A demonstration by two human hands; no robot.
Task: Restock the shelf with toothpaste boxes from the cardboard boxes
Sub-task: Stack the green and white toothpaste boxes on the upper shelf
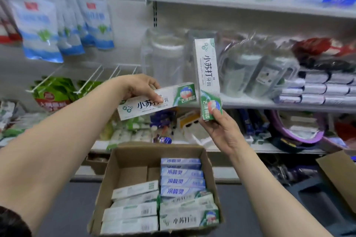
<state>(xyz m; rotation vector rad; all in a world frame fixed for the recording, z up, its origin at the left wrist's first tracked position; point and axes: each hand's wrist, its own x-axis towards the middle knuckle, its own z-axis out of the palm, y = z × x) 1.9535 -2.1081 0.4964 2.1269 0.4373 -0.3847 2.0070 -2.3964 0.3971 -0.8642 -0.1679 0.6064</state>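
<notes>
head view: your left hand (pixel 143 87) grips the flat toothpaste box (pixel 154 102) from above, fingers curled round its long edge. your right hand (pixel 219 131) pinches the upright toothpaste box (pixel 207 71) only at its bottom end, so it could swing or slip as you lift. both hang above the part-full cardboard box (pixel 108 175). the top shelf (pixel 250 4) sits well above, already crowded; a hasty push may topple the stock there.
</notes>
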